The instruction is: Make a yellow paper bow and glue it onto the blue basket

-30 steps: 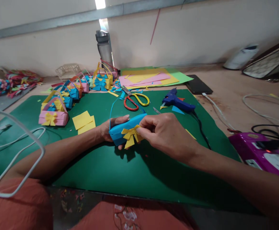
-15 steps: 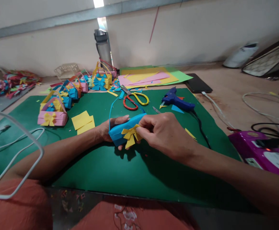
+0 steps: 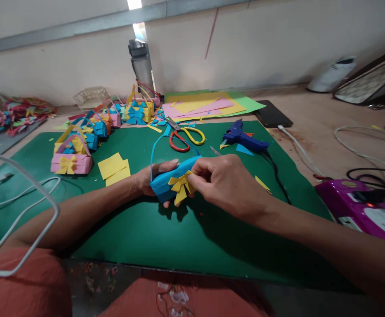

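A small blue paper handbag with a thin loop handle is held above the green mat. My left hand wraps round it from behind and below, thumb along its top and fingertips showing underneath. On its front lies a yellow paper bow. My right hand pinches the bow's right side between thumb and forefinger; the right end of the bag is hidden behind that hand. Red-and-yellow scissors lie just beyond the bag.
A blue glue gun rests at the right with its black cord trailing. Yellow paper pieces and finished paper handbags are on the left. Coloured sheets, a phone and a bottle stand behind. A purple power box sits right.
Both hands keep the same hold on the handbag and its bow. The whole view has shifted very slightly; nothing else has visibly moved.
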### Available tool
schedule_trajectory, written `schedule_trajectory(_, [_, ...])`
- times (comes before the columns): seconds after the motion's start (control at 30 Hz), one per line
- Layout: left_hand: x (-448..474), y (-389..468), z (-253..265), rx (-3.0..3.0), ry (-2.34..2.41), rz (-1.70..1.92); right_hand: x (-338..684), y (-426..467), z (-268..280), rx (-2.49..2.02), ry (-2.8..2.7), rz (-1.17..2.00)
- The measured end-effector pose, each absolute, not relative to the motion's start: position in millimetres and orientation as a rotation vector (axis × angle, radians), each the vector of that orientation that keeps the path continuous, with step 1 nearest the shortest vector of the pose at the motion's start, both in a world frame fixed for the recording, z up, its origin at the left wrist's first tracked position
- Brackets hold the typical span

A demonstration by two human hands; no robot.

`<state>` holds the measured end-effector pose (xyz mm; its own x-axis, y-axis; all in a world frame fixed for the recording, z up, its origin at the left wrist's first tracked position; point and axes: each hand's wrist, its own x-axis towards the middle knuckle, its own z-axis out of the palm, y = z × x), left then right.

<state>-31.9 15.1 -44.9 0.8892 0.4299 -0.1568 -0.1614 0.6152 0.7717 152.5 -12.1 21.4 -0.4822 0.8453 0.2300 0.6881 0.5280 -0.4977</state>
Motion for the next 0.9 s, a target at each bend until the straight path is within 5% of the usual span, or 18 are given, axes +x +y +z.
schedule_trajectory(0.9, [-30.8, 14.3, -43.5, 0.794, 0.376, 0.374, 153.8, -12.7, 19.2, -1.321, -2.374, 0.31])
